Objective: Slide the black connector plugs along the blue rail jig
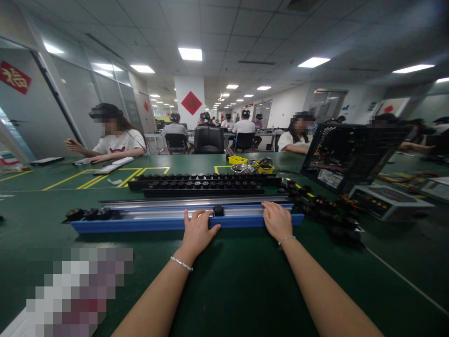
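Note:
A long blue rail (147,227) with a silvery inner channel lies crosswise on the green table before me. My left hand (199,229) grips it near the middle, fingers over the top and thumb along the front wall. Just right of those fingers, a small black block (218,210) sits in the channel. Farther right, my right hand (278,221) is closed over the same rail, its fingertips hidden behind the upper edge. Several black blocks (91,214) sit in a row at the left end.
Behind lie black strips (201,185) lined with black blocks. Loose black parts (333,213), a metal box (387,202) and an open computer case (354,157) stand right. A metal dish (242,168) and yellow bin (237,160) sit farther back. People (119,140) work around the table.

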A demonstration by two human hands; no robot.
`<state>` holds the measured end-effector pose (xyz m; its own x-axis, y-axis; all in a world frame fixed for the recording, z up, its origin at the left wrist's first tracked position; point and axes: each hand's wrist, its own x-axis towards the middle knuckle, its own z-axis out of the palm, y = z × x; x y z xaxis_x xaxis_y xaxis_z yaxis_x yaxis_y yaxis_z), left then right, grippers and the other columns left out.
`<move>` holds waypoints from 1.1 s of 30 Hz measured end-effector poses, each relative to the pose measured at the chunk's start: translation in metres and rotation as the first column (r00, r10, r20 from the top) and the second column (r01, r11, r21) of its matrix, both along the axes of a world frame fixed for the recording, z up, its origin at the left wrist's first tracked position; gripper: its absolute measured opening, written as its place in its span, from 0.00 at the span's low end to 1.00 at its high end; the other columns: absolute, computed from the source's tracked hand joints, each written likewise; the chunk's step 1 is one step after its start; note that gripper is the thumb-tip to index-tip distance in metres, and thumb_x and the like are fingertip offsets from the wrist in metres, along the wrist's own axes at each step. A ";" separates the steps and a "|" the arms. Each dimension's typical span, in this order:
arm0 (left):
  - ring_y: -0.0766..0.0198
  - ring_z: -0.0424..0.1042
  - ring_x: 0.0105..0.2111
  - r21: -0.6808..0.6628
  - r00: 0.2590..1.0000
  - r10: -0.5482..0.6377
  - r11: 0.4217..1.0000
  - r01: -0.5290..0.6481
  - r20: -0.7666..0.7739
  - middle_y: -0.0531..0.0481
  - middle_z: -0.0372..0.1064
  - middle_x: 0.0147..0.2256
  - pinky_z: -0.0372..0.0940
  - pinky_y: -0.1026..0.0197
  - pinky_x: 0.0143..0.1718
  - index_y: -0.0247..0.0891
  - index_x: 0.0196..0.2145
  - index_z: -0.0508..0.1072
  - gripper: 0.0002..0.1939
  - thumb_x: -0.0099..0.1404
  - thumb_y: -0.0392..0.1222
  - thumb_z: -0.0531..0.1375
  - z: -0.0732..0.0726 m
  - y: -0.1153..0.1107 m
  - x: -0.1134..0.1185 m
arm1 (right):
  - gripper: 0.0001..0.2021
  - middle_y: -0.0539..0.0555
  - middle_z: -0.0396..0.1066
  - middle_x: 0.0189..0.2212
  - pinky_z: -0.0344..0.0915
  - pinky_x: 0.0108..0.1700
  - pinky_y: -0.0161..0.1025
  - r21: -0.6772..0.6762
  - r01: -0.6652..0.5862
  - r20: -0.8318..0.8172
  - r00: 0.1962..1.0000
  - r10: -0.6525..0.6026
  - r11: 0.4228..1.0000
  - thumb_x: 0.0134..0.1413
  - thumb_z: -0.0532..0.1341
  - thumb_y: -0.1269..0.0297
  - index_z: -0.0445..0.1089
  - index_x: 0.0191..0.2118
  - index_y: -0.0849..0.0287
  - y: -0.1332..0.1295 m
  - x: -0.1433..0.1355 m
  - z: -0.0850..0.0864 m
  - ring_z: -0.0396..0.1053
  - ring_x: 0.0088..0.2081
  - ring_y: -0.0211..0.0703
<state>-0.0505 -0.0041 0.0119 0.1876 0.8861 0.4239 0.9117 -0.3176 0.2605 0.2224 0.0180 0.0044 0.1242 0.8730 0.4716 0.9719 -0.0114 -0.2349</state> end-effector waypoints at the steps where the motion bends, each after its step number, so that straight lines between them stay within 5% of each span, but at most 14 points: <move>1: 0.53 0.61 0.54 0.000 1.000 0.000 1.000 0.000 0.000 0.44 0.70 0.48 0.33 0.35 0.60 0.42 0.50 0.66 0.23 0.60 0.54 0.56 0.000 0.000 0.000 | 0.21 0.52 0.68 0.52 0.51 0.55 0.45 0.005 0.001 0.000 1.000 -0.001 1.000 0.58 0.45 0.64 0.68 0.51 0.55 0.000 0.000 0.000 0.59 0.55 0.44; 24: 0.54 0.61 0.54 0.040 0.999 -0.038 0.998 0.038 -0.014 0.46 0.71 0.47 0.33 0.34 0.60 0.44 0.50 0.66 0.22 0.59 0.53 0.57 -0.004 0.001 0.001 | 0.20 0.53 0.68 0.51 0.52 0.55 0.47 0.030 -0.012 -0.017 1.000 0.012 0.999 0.57 0.45 0.65 0.69 0.50 0.56 -0.001 -0.002 0.000 0.60 0.54 0.45; 33: 0.55 0.63 0.52 0.058 0.996 -0.082 0.995 0.083 -0.025 0.48 0.70 0.47 0.34 0.35 0.60 0.44 0.50 0.65 0.20 0.60 0.51 0.56 -0.003 -0.001 0.003 | 0.19 0.56 0.68 0.50 0.52 0.56 0.48 0.193 -0.115 -0.034 0.992 0.124 0.974 0.56 0.47 0.66 0.68 0.50 0.60 -0.003 -0.014 0.000 0.61 0.53 0.46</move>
